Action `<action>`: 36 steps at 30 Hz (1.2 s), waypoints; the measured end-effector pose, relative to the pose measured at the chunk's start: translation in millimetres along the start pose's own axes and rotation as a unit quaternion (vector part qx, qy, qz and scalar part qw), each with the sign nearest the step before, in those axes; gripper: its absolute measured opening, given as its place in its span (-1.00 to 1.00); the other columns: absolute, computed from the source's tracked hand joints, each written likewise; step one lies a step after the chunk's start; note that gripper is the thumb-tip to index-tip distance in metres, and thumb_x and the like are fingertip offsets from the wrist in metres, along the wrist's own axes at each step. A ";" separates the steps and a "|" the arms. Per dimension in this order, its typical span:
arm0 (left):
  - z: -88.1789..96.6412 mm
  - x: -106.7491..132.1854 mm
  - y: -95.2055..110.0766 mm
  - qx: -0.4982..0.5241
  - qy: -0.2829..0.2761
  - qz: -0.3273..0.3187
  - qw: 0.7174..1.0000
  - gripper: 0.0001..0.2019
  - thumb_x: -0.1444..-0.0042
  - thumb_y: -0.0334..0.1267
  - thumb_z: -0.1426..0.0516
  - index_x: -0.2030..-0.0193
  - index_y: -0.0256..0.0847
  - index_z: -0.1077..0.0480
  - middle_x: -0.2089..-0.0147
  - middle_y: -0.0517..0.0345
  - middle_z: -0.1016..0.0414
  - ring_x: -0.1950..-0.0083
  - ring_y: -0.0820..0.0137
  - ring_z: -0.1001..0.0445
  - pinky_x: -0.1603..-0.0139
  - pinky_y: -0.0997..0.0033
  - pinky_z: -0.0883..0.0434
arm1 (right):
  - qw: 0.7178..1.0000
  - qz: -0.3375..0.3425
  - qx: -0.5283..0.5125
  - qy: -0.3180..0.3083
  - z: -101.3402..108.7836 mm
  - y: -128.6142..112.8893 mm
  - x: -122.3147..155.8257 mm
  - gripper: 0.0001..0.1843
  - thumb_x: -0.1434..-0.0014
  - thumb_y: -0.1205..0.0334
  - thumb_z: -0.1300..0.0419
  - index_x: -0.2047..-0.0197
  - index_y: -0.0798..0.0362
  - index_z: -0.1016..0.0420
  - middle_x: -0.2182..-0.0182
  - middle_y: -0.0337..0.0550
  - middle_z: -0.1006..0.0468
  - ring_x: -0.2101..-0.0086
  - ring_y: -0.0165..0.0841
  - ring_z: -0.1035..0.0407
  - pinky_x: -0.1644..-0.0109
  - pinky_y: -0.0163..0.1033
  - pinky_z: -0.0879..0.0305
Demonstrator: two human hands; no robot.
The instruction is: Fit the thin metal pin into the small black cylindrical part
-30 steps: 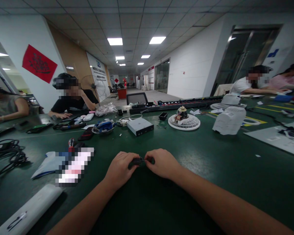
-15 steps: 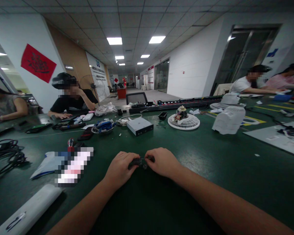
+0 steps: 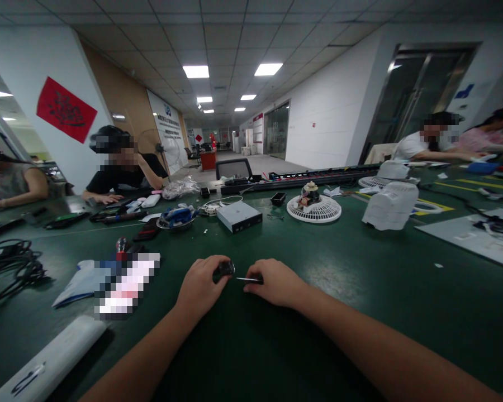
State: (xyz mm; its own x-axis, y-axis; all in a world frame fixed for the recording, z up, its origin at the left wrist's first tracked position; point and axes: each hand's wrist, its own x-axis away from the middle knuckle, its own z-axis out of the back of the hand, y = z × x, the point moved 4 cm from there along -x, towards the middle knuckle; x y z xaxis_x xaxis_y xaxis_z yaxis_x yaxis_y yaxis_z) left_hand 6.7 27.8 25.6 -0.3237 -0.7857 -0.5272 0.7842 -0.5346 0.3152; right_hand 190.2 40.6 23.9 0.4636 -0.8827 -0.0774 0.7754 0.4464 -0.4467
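Observation:
My left hand (image 3: 201, 285) is closed around a small black part (image 3: 225, 269) held just above the green table (image 3: 360, 290). A short gap to its right, my right hand (image 3: 276, 282) pinches a thin metal pin (image 3: 247, 279) whose tip points left toward the black part. Pin and part are apart. Both forearms rest low over the table near its front edge.
A grey drive box (image 3: 240, 215), a white fan grille with a motor (image 3: 314, 208) and a white fan housing (image 3: 392, 205) lie further back. Cables (image 3: 12, 259) and a blurred packet (image 3: 126, 282) lie left. Other people sit at the far left and right.
My hands were joined around the black part with the pin in it; now they have drawn apart, the pin out in my right hand.

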 end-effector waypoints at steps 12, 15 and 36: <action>-3.5 3.1 11.6 0.060 -0.013 -0.045 0.997 -0.65 -0.01 -0.34 -0.28 0.04 -0.10 -0.38 0.11 0.15 -0.54 0.13 0.27 -0.51 0.10 0.24 -0.44 | 0.987 0.043 -0.114 0.107 10.0 -7.8 1.4 -0.87 -0.11 0.30 -0.27 0.22 0.00 -0.57 0.35 -0.24 -0.58 0.35 -0.40 -0.43 0.27 -0.31 -0.25; -1.5 4.5 16.3 0.084 -0.021 -0.072 0.994 -0.70 -0.04 -0.34 -0.26 0.07 -0.11 -0.38 0.13 0.15 -0.53 0.14 0.30 -0.50 0.12 0.28 -0.44 | 0.984 0.082 -0.106 0.118 11.4 -11.1 2.0 -0.90 -0.11 0.35 -0.27 0.28 0.02 -0.60 0.30 -0.21 -0.54 0.33 -0.41 -0.40 0.25 -0.32 -0.24; 2.2 6.7 20.9 0.104 0.001 -0.165 0.981 -0.72 -0.06 -0.44 -0.24 0.08 -0.13 -0.38 0.10 0.15 -0.56 0.13 0.32 -0.49 0.10 0.27 -0.42 | 0.983 0.040 -0.156 0.088 3.2 -4.8 0.0 -0.91 -0.09 0.23 -0.27 0.33 0.05 -0.52 0.48 -0.29 -0.52 0.46 -0.45 -0.33 0.41 -0.36 -0.11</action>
State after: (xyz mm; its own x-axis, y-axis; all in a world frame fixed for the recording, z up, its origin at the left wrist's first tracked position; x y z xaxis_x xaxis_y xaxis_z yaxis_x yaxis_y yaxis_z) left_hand 19.7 10.7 30.4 -0.5406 -0.5589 -0.6288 0.5120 -0.8116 0.2812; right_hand 187.9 38.9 28.9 0.4147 -0.8710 -0.2634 0.5577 0.4720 -0.6827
